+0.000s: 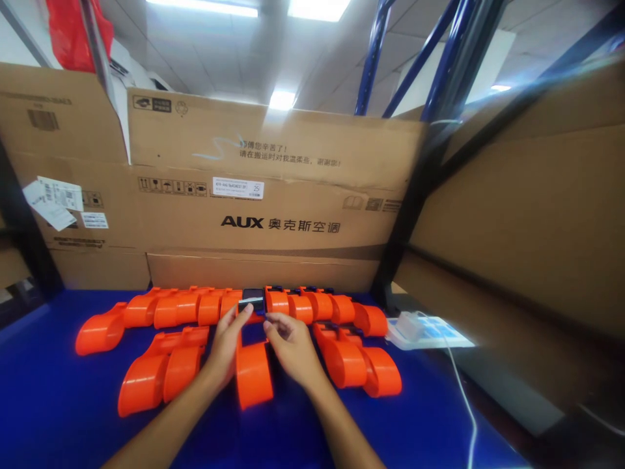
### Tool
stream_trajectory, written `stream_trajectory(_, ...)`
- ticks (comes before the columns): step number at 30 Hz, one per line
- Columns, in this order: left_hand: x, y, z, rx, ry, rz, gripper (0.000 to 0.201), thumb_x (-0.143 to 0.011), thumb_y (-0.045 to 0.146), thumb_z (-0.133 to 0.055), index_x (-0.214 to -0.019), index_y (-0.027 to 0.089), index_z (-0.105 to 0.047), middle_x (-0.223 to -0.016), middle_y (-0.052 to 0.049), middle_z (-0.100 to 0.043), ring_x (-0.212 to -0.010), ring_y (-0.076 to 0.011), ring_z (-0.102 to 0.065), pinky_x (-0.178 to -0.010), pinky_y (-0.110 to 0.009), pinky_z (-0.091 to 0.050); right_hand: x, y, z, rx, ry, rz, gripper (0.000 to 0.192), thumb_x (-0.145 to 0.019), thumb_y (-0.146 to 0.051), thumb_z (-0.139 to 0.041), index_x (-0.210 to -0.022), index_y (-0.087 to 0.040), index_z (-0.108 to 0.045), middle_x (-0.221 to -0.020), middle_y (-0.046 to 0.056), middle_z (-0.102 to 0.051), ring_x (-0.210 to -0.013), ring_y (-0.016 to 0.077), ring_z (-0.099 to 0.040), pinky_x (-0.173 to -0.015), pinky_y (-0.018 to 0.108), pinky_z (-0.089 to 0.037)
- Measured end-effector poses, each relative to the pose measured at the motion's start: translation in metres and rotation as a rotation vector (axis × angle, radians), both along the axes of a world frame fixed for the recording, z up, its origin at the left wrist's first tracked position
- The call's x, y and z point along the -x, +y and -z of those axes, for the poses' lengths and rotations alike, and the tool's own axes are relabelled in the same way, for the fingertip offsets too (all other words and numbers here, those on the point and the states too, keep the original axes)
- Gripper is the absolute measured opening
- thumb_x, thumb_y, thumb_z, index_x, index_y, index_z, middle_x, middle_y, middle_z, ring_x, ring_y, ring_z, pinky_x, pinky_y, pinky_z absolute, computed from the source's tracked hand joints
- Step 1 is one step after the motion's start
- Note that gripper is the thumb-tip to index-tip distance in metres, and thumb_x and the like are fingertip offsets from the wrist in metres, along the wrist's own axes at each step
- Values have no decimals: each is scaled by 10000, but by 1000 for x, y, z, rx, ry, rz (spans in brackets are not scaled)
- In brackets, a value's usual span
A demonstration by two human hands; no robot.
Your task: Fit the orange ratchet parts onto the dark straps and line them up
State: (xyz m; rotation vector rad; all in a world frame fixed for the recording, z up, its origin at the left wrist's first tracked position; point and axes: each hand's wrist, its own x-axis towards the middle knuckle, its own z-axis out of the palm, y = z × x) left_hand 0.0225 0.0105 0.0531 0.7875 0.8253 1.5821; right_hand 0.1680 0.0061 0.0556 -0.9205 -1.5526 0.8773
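One box (254,195) reads "AUX".

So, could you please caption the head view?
Both hands, left and right, hold a small black device among orange holders.

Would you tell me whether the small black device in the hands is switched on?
Cannot tell: the black device shows a bright band that may be ceiling-light reflection. Left hand and right hand hold it.

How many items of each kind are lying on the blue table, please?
Orange plastic pieces: about 15, as some overlap
Black device: 1
White power strip: 1
Total: about 17
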Motion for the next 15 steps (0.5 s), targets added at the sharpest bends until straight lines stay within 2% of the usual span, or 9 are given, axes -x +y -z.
stream_trajectory(3, 0, -3, -1, -6, -17, 42, 377, -659, 424, -847, -922, 187, -721, -844, -12, -743, -837, -203, -701, -782, -276, -501, -2, -1, -2, 3, -46, 6, 253, -855, -384, -610, -768, -160, -689, -607, -14, -550, -539, 117, -467, -510, 228, -383)
stream_trajectory(7, -1, -8, -3, -53, -62, 116, 395, -688, 400, -826, -1007, 198, -708, -951, -38, -758, -909, -235, -710, -838, -308, -510, -2, -4, -3, 6, -26, 41, 209, -834, -337, -600, -725, -166, -652, -594, -14, -551, -532, 118, -478, -493, 216, -381)
stream_trajectory(11, -1, -8, -4, -148, 6, 85, 411, -697, 372, -815, -1055, 202, -702, -1079, -68, -741, -1043, -260, -676, -913, -329, -489, -2, -6, -3, 7, -7, 68, 159, -820, -291, -560, -737, -176, -633, -565, -23, -554, -477, 112, -457, -447, 210, -361)
stream_trajectory(15, 1, -7, -3, -193, 122, 53, 373, -695, 364, -813, -1015, 192, -728, -1045, -82, -748, -1001, -266, -682, -909, -341, -491, -3, -4, -4, -18, -55, 35, 123, -767, -220, -546, -647, -193, -544, -542, -46, -501, -488, 109, -445, -459, 205, -344)
